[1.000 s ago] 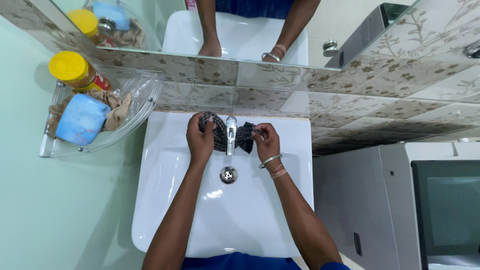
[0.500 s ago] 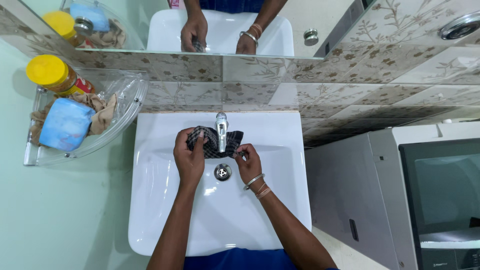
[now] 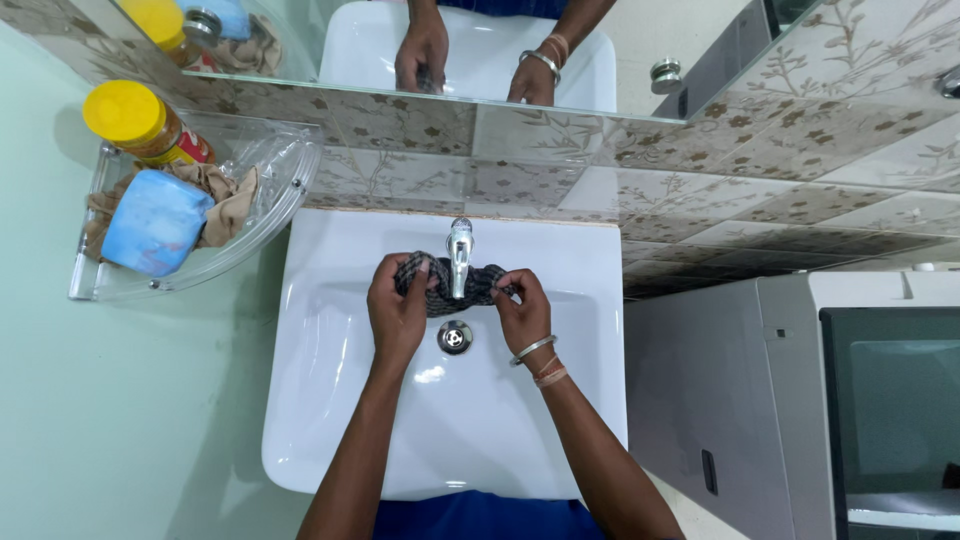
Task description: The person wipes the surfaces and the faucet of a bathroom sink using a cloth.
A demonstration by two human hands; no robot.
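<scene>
- My left hand (image 3: 398,312) is closed on one end of a dark checked cloth (image 3: 440,284).
- My right hand (image 3: 523,312) pinches the other end of the cloth.
- The cloth is bunched up under the shiny metal tap (image 3: 459,256), over the white sink (image 3: 330,400).
- The round silver drain (image 3: 455,337) sits just below the cloth, between my hands.
- A clear corner shelf (image 3: 285,200) on the green wall holds a yellow-lidded jar (image 3: 135,120) and a blue soap bar (image 3: 155,222).
</scene>
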